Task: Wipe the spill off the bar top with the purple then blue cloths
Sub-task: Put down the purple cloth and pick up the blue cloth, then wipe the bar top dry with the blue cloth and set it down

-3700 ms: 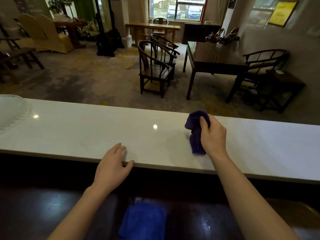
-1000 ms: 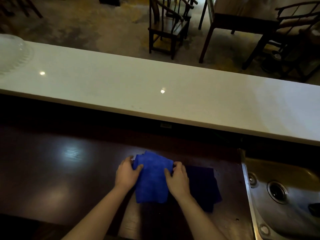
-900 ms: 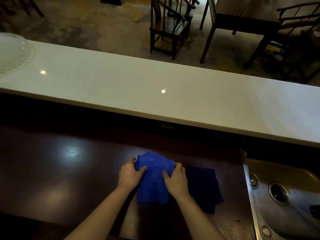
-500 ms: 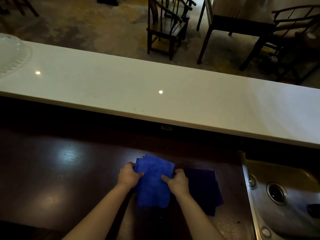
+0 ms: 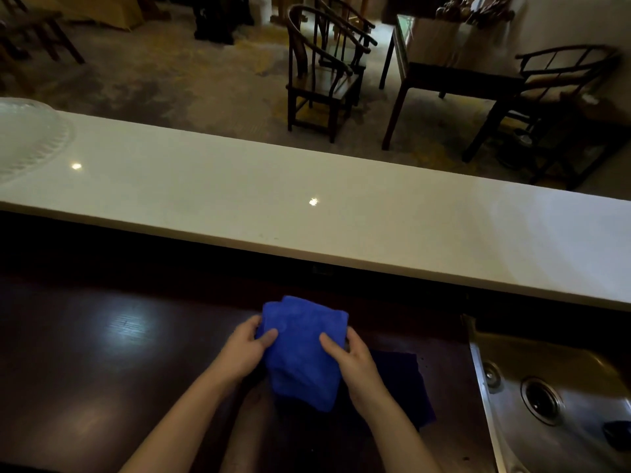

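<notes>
Both hands grip the folded blue cloth [image 5: 302,349] above the dark lower surface [image 5: 112,353]. The left hand [image 5: 244,353] pinches its left edge, thumb on top and fingers curled beneath; the right hand [image 5: 351,358] clamps the right edge the same way. The purple cloth [image 5: 406,384] lies flat on the dark surface just right of the hands, partly hidden by the right wrist. Beyond, the white bar top [image 5: 341,213] runs across, with a metal sink [image 5: 553,397] at lower right.
</notes>
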Motion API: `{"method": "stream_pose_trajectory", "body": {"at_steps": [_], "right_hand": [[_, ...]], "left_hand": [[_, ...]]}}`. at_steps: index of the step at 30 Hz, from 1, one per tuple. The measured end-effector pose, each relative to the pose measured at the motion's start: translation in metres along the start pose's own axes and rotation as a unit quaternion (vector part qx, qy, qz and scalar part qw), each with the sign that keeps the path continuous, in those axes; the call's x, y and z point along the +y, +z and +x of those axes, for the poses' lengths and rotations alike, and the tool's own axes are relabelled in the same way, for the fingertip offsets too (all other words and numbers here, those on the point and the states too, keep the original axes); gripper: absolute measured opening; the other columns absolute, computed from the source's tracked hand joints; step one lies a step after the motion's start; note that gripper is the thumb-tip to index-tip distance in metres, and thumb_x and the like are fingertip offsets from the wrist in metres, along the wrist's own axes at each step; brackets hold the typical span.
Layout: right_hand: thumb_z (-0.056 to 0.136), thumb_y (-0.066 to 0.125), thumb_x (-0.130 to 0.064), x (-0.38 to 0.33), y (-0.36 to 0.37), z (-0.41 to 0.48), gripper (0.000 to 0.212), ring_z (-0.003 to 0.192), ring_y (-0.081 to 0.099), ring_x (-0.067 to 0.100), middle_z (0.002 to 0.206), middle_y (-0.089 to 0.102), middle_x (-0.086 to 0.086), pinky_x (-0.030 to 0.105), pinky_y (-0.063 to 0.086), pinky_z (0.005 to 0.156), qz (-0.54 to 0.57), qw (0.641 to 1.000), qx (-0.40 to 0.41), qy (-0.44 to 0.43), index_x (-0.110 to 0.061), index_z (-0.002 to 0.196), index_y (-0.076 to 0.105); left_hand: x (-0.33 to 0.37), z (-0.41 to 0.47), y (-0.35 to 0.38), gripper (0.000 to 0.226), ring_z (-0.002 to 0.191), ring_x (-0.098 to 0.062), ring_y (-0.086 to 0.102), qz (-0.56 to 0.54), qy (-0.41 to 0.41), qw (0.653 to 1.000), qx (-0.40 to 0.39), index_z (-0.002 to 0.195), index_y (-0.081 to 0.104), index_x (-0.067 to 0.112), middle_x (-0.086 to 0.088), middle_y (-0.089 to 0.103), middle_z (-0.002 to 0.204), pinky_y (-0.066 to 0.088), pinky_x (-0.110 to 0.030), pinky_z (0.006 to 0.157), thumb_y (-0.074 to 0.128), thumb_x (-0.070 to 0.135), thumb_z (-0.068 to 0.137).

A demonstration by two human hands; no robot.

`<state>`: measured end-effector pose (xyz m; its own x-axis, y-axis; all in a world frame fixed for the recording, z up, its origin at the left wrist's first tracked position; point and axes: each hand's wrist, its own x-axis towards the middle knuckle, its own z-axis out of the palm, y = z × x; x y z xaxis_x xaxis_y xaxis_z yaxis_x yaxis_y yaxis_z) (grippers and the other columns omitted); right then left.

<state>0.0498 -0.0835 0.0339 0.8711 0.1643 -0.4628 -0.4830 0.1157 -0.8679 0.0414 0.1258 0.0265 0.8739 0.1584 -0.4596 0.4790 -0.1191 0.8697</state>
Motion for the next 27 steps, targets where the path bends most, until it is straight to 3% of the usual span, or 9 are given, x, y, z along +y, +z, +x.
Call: {"method": "stream_pose_trajectory", "body": {"at_steps": [3, 6, 11, 15, 19, 23, 27], "right_hand": [[0.084, 0.078, -0.012, -0.034, 0.003, -0.012, 0.043, 0.114, 0.071, 0.033, 0.123, 0.074, 0.016, 0.037, 0.061, 0.087, 0.083, 0.994, -0.054, -0.036, -0.008, 0.125, 0.066], [0.085, 0.079, -0.012, -0.071, 0.006, -0.024, 0.036, 0.115, 0.069, 0.036, 0.124, 0.072, 0.022, 0.035, 0.06, 0.085, 0.136, 0.983, -0.116, -0.036, -0.005, 0.12, 0.072], [0.097, 0.065, -0.017, -0.119, 0.01, -0.037, 0.032, 0.126, 0.062, 0.037, 0.135, 0.065, 0.024, 0.042, 0.057, 0.097, 0.188, 0.967, -0.167, -0.051, -0.005, 0.126, 0.069], [0.101, 0.059, -0.021, -0.146, 0.009, -0.038, 0.037, 0.126, 0.063, 0.037, 0.134, 0.066, 0.022, 0.045, 0.056, 0.1, 0.202, 0.967, -0.14, -0.071, -0.004, 0.134, 0.061], [0.1, 0.056, -0.026, -0.167, 0.001, -0.034, 0.038, 0.12, 0.067, 0.032, 0.131, 0.069, 0.018, 0.037, 0.061, 0.088, 0.211, 0.967, -0.116, -0.078, -0.006, 0.131, 0.064], [0.1, 0.056, -0.031, -0.182, -0.018, -0.029, 0.037, 0.118, 0.069, 0.032, 0.129, 0.071, 0.015, 0.039, 0.062, 0.085, 0.211, 0.969, -0.071, -0.103, -0.012, 0.131, 0.065], [0.099, 0.057, -0.034, -0.197, -0.043, -0.025, 0.032, 0.111, 0.073, 0.028, 0.121, 0.076, 0.006, 0.039, 0.063, 0.079, 0.179, 0.968, 0.009, -0.176, -0.019, 0.126, 0.066]], "left_hand": [[0.029, -0.013, -0.003, 0.02, 0.106, -0.022, 0.068, -0.058, 0.09, 0.994, -0.014, 0.11, 0.062, 0.017, -0.007, 0.073, 0.11, 0.055, -0.033, 0.087, 0.061, 0.01, 0.091], [0.063, -0.025, -0.004, 0.019, 0.106, -0.024, 0.068, -0.052, 0.172, 0.983, -0.024, 0.109, 0.063, 0.02, -0.008, 0.073, 0.109, 0.053, -0.043, 0.093, 0.064, 0.021, 0.09], [0.121, -0.036, -0.003, 0.026, 0.106, -0.018, 0.068, -0.036, 0.271, 0.962, -0.021, 0.114, 0.061, 0.031, -0.001, 0.072, 0.112, 0.053, -0.038, 0.091, 0.063, 0.031, 0.088], [0.15, -0.028, -0.003, 0.023, 0.099, -0.011, 0.069, -0.015, 0.3, 0.954, 0.025, 0.11, 0.059, 0.038, 0.008, 0.073, 0.106, 0.054, -0.033, 0.085, 0.063, 0.036, 0.087], [0.161, -0.01, -0.009, 0.023, 0.101, 0.0, 0.064, 0.03, 0.304, 0.947, 0.097, 0.116, 0.059, 0.034, 0.015, 0.07, 0.105, 0.052, -0.022, 0.085, 0.057, 0.03, 0.093], [0.156, 0.007, -0.019, 0.042, 0.122, -0.017, 0.056, 0.185, 0.284, 0.928, 0.158, 0.134, 0.052, 0.02, -0.001, 0.059, 0.134, 0.045, -0.032, 0.099, 0.052, 0.036, 0.095], [0.141, 0.019, -0.027, 0.053, 0.136, -0.025, 0.043, 0.35, 0.257, 0.884, 0.172, 0.141, 0.046, 0.016, -0.008, 0.049, 0.147, 0.035, -0.042, 0.113, 0.048, 0.042, 0.095]]}}
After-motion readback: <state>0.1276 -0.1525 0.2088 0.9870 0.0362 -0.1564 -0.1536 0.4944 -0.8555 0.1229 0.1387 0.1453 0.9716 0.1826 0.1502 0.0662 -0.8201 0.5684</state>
